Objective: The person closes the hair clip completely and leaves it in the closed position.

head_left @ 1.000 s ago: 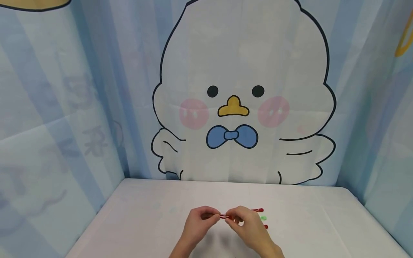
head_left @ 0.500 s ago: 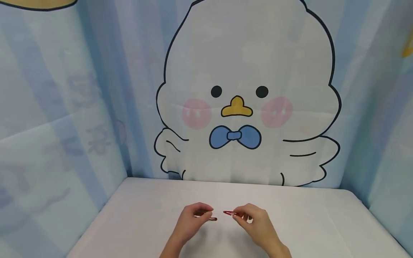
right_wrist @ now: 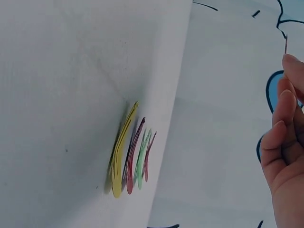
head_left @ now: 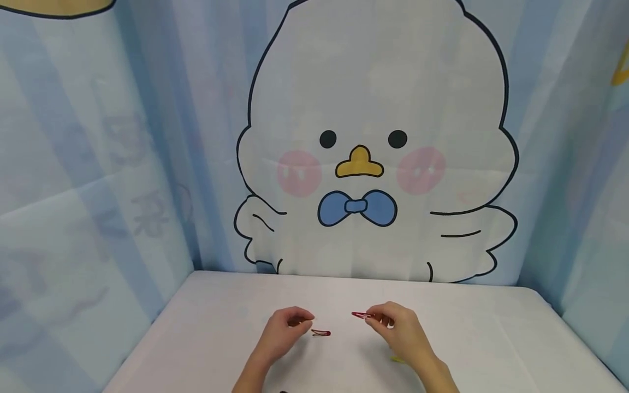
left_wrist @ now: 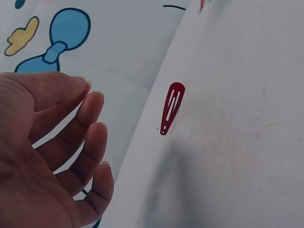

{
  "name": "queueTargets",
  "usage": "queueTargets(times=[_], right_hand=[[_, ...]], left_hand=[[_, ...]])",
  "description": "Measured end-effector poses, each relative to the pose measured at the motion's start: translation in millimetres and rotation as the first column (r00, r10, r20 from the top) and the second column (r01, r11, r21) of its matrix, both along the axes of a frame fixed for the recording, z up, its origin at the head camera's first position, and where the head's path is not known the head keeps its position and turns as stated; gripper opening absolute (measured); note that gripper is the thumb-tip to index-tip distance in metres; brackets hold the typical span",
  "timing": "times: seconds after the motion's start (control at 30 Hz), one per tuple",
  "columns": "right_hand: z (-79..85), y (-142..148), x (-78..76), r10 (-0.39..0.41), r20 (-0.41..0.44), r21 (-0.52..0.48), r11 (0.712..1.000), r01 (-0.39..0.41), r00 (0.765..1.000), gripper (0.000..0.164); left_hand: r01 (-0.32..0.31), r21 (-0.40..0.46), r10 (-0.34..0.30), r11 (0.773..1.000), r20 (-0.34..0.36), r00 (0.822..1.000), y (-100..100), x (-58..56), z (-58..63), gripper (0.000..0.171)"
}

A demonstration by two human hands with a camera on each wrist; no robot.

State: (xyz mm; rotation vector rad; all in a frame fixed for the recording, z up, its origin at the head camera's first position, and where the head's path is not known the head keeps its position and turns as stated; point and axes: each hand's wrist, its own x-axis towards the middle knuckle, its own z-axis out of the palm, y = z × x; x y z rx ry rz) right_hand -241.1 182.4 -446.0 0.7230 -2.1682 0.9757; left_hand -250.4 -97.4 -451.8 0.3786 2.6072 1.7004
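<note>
My left hand (head_left: 287,330) hovers with loosely bent fingers and an empty grasp. Just beyond its fingertips a red snap hair clip (head_left: 321,332) lies on the white table; the left wrist view shows this hair clip (left_wrist: 172,108) apart from the hand (left_wrist: 66,142). Between thumb and forefinger my right hand (head_left: 400,333) pinches another red snap hair clip (head_left: 361,315), held above the table. In the right wrist view, only a thin edge of that held clip (right_wrist: 286,43) shows above the fingertips of the right hand (right_wrist: 287,128).
Below the right hand, a row of snap hair clips lies on the table (head_left: 221,316): a yellow one (right_wrist: 122,152), a dark red one (right_wrist: 134,159), a green one (right_wrist: 142,161) and a red one (right_wrist: 149,159). A curtain with a cartoon bird (head_left: 373,82) hangs behind the table.
Both hands were together at a red clip, then drew apart. The left hand has moved left, off the red clip now on the table; the right has moved right and up with its clip.
</note>
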Motion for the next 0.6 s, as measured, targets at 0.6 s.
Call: queueTargets(times=[0.6], right_hand=[[0.4, 20, -22.2, -0.161, 0.511, 0.087, 0.987, 0.135, 0.844, 0.012]], left_hand=[[0.082, -0.203, -0.078, 0.976, 0.029, 0.997, -10, -24.8, -8.8, 0.010]])
